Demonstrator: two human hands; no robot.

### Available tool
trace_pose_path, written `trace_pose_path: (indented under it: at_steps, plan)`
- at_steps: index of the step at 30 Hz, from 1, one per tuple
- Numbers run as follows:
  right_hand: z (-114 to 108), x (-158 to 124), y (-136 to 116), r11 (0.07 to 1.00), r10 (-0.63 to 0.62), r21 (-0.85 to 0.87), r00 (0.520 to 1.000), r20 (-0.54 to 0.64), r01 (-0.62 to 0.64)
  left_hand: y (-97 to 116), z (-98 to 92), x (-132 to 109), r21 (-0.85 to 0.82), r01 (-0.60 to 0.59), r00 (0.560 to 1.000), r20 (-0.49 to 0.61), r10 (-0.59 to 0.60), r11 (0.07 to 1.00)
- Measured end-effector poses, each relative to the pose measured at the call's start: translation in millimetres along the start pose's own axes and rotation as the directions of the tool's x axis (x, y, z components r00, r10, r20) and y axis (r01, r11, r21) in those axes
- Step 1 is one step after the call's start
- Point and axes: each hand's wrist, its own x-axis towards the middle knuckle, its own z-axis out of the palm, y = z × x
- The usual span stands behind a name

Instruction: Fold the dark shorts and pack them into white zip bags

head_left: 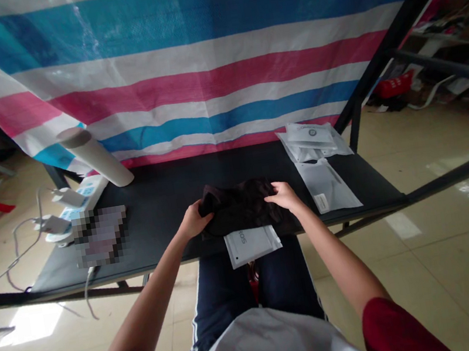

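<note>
A crumpled black cloth item lies at the front of the black table; its exact kind does not show. My left hand pinches its left end between thumb and fingers. At the opposite end, my right hand grips the upper right edge in the same way. Under the cloth's near side, a white printed plastic pouch sticks out past the table's front edge, over my lap. Part of that pouch is hidden by the cloth.
To the right lie a clear pouch with a label and a stack of filled white pouches. On the left stand a white bottle, a power strip with plugs, and a blurred-out phone. A striped sheet hangs behind.
</note>
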Motion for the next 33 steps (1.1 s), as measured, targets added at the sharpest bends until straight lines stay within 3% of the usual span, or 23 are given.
trace_pose_path:
  at_steps: [3,6,10,13,20,26,30,33]
  plan:
    - [-2,-2,6,0.937,0.019,0.349,0.999,0.036,-0.031,2,1.9,-5,-0.146,-0.041,0.997,-0.075,0.030,0.988]
    - [-4,-9,10,0.894,0.009,0.448,1.000,0.014,-0.015,0,3.6,-10,-0.244,-0.092,0.993,-0.092,0.071,0.965]
    - [-5,-22,18,0.944,-0.146,0.297,0.989,-0.009,0.142,-4,6.0,-16,-0.224,-0.242,0.970,-0.043,0.239,0.944]
    - [-5,-29,21,0.938,-0.286,0.201,0.958,-0.008,0.282,-4,6.6,-19,-0.118,-0.285,0.958,-0.033,0.283,0.951]
    - [-19,-38,7,0.930,-0.355,0.118,0.934,0.044,0.348,10,-5.6,-34,0.105,-0.304,0.951,-0.031,0.309,0.947]
    - [-35,-73,7,0.909,-0.396,-0.133,0.918,0.025,0.396,12,-8.1,-70,0.225,-0.409,0.912,0.069,0.404,0.884]
    - [-36,-90,14,0.898,-0.370,-0.211,0.923,0.107,0.385,6,-0.3,-83,0.215,-0.329,0.944,0.041,0.328,0.919]
    - [-29,-89,13,0.907,-0.303,-0.293,0.952,0.044,0.302,5,6.6,-77,0.279,-0.227,0.965,-0.062,0.253,0.933]
